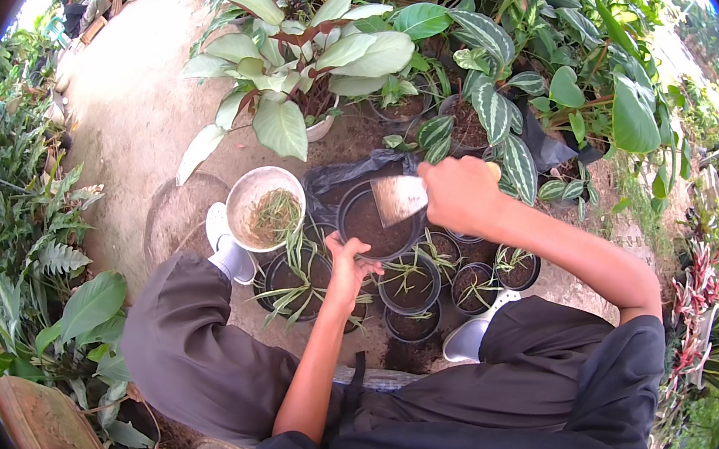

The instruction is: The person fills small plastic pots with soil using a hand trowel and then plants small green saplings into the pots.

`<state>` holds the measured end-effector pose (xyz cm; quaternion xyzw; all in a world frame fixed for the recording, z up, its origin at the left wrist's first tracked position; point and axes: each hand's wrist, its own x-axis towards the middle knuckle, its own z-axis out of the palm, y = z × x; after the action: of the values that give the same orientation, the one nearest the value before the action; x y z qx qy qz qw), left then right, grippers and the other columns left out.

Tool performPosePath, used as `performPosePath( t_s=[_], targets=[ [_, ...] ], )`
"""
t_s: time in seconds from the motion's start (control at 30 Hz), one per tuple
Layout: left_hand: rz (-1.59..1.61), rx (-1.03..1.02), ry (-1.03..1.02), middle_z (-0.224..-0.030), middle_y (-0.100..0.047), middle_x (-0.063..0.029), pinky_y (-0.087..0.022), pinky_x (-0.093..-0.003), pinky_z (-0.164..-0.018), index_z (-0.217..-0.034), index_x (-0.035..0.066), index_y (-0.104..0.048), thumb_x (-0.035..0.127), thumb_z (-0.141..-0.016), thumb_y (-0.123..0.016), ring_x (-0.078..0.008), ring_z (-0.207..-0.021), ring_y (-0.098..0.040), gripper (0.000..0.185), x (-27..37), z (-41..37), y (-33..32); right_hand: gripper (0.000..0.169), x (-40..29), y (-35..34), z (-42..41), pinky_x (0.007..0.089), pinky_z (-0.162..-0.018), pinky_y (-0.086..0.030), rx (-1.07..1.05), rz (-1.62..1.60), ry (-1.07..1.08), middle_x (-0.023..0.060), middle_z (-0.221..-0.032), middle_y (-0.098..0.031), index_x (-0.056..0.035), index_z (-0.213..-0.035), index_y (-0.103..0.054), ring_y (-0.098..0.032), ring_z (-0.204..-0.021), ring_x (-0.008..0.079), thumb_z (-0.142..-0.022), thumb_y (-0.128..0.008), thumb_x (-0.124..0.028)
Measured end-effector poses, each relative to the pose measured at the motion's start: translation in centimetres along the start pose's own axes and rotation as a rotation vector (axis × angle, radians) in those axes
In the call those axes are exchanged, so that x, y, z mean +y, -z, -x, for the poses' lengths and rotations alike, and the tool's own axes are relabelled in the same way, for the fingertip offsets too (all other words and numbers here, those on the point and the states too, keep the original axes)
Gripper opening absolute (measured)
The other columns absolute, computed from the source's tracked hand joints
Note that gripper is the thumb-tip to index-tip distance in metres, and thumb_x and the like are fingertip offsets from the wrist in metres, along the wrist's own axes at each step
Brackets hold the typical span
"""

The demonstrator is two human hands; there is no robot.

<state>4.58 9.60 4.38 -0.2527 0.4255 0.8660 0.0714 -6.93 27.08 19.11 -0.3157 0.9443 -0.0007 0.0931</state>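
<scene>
My right hand (pixel 463 192) grips a putty knife (pixel 398 199) whose wide metal blade, smeared with soil, lies over a black plastic pot (pixel 341 212). Dark soil (pixel 377 232) fills much of that pot. At the pot's near left rim is my left hand (pixel 349 265), thumb and fingers around the edge. Behind the pot spreads an open black plastic bag (pixel 344 172) with soil in it. To the left stands a white bucket (pixel 234 205) holding cut grassy plants (pixel 276 215). Several potted spider plants (pixel 406 279) sit between my feet, just below my hands.
Large leafy plants (pixel 316 64) crowd the far side, with striped-leaf plants (pixel 495 111) close to my right hand. White clogs (pixel 473 336) flank the pots. A clay planter (pixel 57 447) stands at the lower left. Bare concrete ground (pixel 117 105) stretches away at the upper left.
</scene>
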Motion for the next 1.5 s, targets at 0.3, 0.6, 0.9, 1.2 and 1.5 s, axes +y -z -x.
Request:
performPosePath(
  t_s=[0.3, 0.6, 0.9, 1.2, 1.5],
  targets=[
    [0.090, 0.167, -0.203, -0.103, -0.052, -0.0177, -0.052, -0.0419, -0.064, -0.110, 0.011, -0.026, 0.021, -0.081, -0.055, -0.0267, -0.071, -0.057, 0.042, 2.4, 0.3, 2.6, 0.026, 5.3, -6.3, -6.4, 0.0419, -0.069, -0.055, 0.135, 0.211, -0.030, 0.0191, -0.083, -0.070, 0.0031, -0.094, -0.061, -0.070, -0.075, 0.0331, -0.072, -0.061, -0.011],
    [0.234, 0.255, -0.370, -0.105, -0.049, -0.0141, -0.052, -0.0403, -0.062, -0.115, 0.014, -0.025, 0.013, -0.085, -0.050, -0.0241, -0.072, -0.058, 0.039, 3.1, 0.1, 4.2, 0.022, 2.1, -21.4, -13.4, 0.0474, -0.078, -0.054, -0.110, -0.114, 0.191, 0.0173, -0.093, -0.069, -0.0110, -0.102, -0.067, -0.067, -0.090, 0.0358, -0.081, -0.063, -0.018],
    [0.286, 0.252, -0.363, -0.100, -0.052, -0.0130, -0.053, -0.0411, -0.064, -0.114, 0.014, -0.026, 0.012, -0.083, -0.049, -0.0248, -0.071, -0.059, 0.038, 2.4, -0.4, 5.2, 0.023, 0.3, -23.7, -12.3, 0.0435, -0.078, -0.053, -0.351, -0.052, 0.409, 0.0127, -0.092, -0.071, -0.0126, -0.097, -0.073, -0.068, -0.091, 0.0328, -0.076, -0.073, -0.022],
    [0.291, 0.257, -0.353, -0.101, -0.052, -0.0140, -0.052, -0.0408, -0.063, -0.114, 0.013, -0.027, 0.014, -0.082, -0.051, -0.0247, -0.072, -0.059, 0.041, 2.3, -0.7, 5.1, 0.016, -1.8, -22.4, -15.3, 0.0451, -0.077, -0.052, -0.241, 0.172, 0.253, 0.0118, -0.095, -0.072, -0.0123, -0.088, -0.074, -0.069, -0.092, 0.0292, -0.074, -0.067, -0.015],
    [0.283, 0.349, -0.356, -0.096, -0.060, -0.0173, -0.052, -0.0389, -0.067, -0.112, -0.003, -0.045, 0.020, -0.081, -0.053, -0.0253, -0.072, -0.059, 0.039, 2.7, -0.2, 5.3, 0.030, 2.2, -21.7, -17.9, 0.0431, -0.095, -0.044, -0.531, 0.221, -0.150, 0.0126, -0.116, -0.068, -0.0109, -0.107, -0.072, -0.065, -0.109, 0.0276, -0.080, -0.059, -0.015]
  ],
)
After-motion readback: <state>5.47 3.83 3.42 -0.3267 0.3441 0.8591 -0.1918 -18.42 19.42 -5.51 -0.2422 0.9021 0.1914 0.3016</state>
